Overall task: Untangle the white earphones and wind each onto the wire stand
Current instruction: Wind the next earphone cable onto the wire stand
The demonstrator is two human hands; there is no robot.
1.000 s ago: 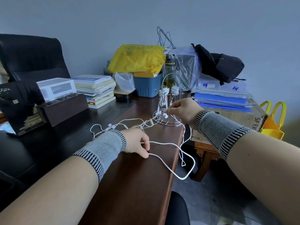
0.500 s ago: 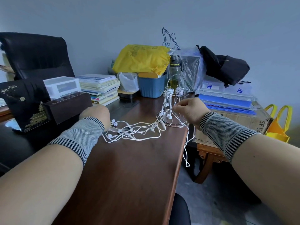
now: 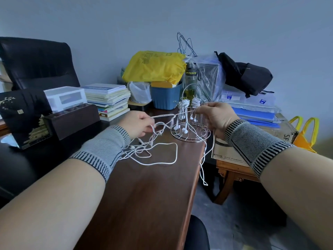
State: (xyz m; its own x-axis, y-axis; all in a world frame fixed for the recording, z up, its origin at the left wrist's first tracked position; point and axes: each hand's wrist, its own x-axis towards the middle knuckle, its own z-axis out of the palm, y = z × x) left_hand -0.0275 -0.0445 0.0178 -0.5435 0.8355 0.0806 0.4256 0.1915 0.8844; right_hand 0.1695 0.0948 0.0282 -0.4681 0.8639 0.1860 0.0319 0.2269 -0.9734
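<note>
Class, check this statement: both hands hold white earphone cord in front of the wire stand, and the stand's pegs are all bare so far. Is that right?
Not quite. The head view shows the wire stand already carries two wound bundles of white cord near its top, with earbuds hanging below. The rest holds: the left hand and the right hand each hold the white earphone cord.

We count two hands (image 3: 138, 123) (image 3: 218, 118), one wire stand (image 3: 191, 120) with two wound earphone bundles (image 3: 184, 102) (image 3: 196, 101), one book stack (image 3: 110, 100), two yellow bags (image 3: 155, 66) (image 3: 304, 134).
</note>
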